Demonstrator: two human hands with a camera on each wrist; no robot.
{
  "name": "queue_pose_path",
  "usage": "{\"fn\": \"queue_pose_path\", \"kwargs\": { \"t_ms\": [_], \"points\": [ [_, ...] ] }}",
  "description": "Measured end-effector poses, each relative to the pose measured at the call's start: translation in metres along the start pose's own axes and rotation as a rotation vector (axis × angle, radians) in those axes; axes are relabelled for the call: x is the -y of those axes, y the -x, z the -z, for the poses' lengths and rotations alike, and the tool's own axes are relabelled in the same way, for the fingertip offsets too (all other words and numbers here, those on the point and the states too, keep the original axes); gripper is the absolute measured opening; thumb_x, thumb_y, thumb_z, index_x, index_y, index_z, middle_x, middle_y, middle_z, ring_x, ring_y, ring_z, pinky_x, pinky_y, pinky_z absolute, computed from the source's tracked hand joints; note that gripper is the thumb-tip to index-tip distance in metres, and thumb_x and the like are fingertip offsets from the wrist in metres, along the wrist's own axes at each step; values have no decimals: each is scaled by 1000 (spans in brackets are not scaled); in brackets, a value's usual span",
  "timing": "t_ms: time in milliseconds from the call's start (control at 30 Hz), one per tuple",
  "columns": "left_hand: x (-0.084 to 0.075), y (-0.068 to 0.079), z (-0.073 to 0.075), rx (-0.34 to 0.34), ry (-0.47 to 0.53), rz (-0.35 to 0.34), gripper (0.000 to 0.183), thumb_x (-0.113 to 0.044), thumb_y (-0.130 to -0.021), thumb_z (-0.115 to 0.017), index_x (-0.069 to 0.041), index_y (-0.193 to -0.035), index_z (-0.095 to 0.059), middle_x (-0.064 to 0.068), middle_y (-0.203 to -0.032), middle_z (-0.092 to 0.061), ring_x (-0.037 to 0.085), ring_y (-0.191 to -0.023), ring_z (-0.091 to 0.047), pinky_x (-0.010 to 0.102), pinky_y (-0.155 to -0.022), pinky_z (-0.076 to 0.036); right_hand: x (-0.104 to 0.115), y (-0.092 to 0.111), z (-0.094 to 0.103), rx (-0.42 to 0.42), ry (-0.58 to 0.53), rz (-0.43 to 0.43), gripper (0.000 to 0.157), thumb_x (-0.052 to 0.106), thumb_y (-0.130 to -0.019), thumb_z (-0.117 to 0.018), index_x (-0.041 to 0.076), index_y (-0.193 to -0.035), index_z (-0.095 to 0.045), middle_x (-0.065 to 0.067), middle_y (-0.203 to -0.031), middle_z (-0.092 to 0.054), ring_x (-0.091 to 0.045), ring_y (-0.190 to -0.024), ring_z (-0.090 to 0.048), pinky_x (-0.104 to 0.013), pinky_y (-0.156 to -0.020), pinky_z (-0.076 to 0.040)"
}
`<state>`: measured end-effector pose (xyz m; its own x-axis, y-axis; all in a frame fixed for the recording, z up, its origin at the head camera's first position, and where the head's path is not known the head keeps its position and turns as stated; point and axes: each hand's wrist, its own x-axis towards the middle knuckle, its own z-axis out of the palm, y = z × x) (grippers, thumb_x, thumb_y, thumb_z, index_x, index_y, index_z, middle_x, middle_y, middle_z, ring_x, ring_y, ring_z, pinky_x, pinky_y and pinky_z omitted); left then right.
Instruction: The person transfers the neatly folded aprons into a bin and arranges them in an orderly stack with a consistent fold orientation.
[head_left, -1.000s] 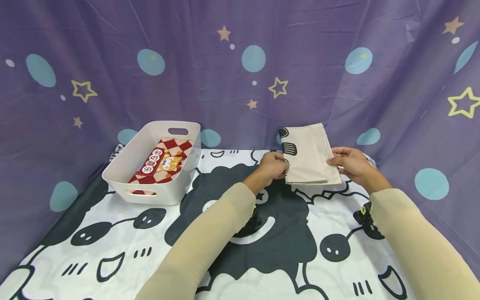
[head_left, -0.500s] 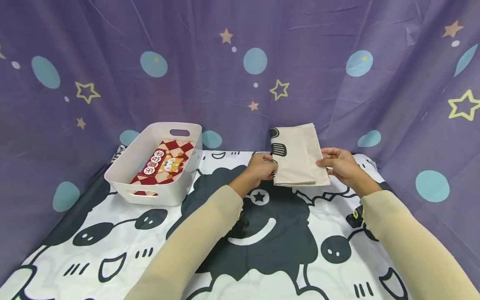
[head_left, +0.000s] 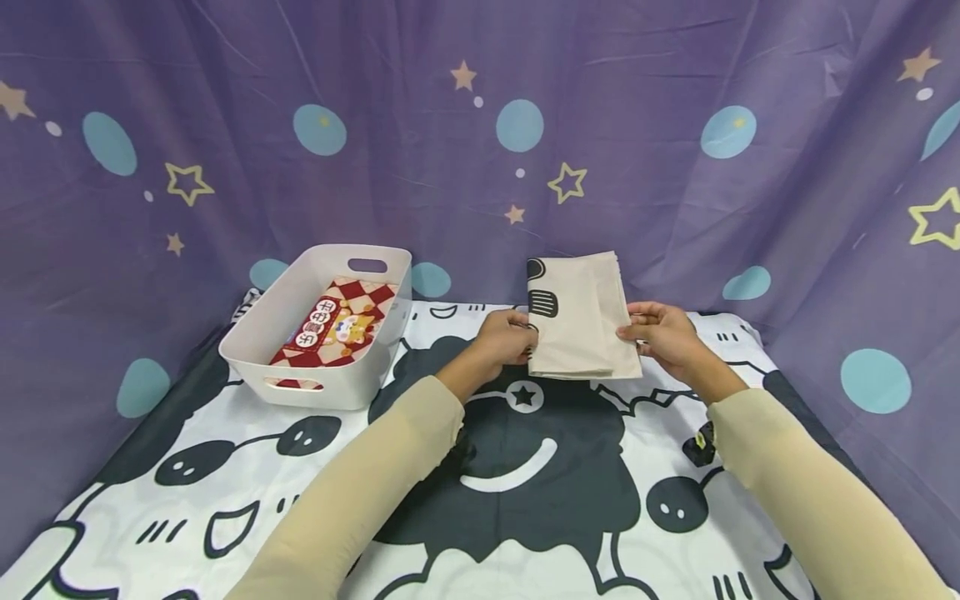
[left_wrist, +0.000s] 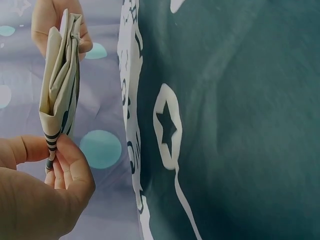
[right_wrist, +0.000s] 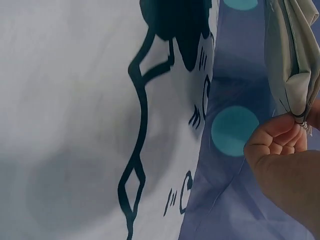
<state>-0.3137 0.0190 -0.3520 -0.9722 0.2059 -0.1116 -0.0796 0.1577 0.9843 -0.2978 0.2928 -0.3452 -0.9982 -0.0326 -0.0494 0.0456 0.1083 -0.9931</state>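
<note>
Held up over the far side of the table is a folded cream cloth (head_left: 573, 321) with black printed shapes along its left side. My left hand (head_left: 504, 338) pinches its left edge between thumb and fingers. On the opposite edge, my right hand (head_left: 663, 337) pinches the cloth, thumb in front. From the left wrist view, the cloth (left_wrist: 62, 80) appears edge-on with several stacked layers, the left hand (left_wrist: 50, 185) gripping the near fold. Seen from the right wrist, the right hand (right_wrist: 285, 150) squeezes one end of the layers together.
To the left stands a white plastic basket (head_left: 300, 396) with handle slots; a red-and-cream checked packet (head_left: 333, 329) with a cartoon animal lies inside. A black-and-white patterned cloth (head_left: 555, 500) covers the table. Behind it hangs a purple curtain (head_left: 420, 125) with stars and dots.
Both hands have moved left with the folded cloth, bringing it nearer the basket. The cloth stays folded and gripped at both edges. The view has shifted slightly.
</note>
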Motion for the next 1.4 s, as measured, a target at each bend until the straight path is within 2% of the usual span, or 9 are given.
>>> {"fn": "queue_pose_path", "kwargs": {
  "t_ms": [267, 533, 867, 1100, 1400],
  "points": [
    [3, 3, 16, -26, -27, -25, 42, 0, -86, -63, 3, -128, -59, 8, -94, -61, 15, -72, -60, 27, -59, -56, -1, -4, -18, -11, 30, 8, 50, -4, -92, -70, -5, -135, -46, -2, -101, -55, -9, -80, -60, -21, -61, -52],
    [5, 11, 33, -35, -53, -42, 40, -1, -87, -62, 3, -127, -59, 10, -96, -62, 16, -74, -61, 33, -65, -59, -2, -6, -36, -10, 37, 36, 50, -6, -91, -69, -7, -135, -46, -6, -103, -55, -10, -80, -61, -23, -62, -54],
    [6, 24, 55, -49, -82, -44, 40, -3, -90, -62, 4, -129, -58, 12, -101, -64, 17, -73, -63, 29, -63, -59, -2, -4, -58, 10, 43, 48, 48, -4, -92, -70, -6, -135, -48, -9, -106, -54, -12, -79, -61, -23, -62, -53],
    [8, 32, 70, -55, -83, -46, 39, -2, -88, -61, 4, -126, -58, 10, -97, -64, 15, -72, -61, 29, -63, -59, 3, -3, -73, 20, 33, 59, 49, -6, -91, -70, -7, -135, -50, -9, -104, -55, -13, -83, -62, -25, -66, -57],
    [1, 44, 91, -52, -83, -75, 43, -1, -88, -62, 7, -129, -54, 12, -101, -60, 16, -77, -60, 29, -64, -59, 17, 0, -90, 34, 19, 54, 51, -4, -91, -70, -6, -138, -49, -10, -107, -53, -16, -87, -58, -24, -65, -53]
  ]
}}
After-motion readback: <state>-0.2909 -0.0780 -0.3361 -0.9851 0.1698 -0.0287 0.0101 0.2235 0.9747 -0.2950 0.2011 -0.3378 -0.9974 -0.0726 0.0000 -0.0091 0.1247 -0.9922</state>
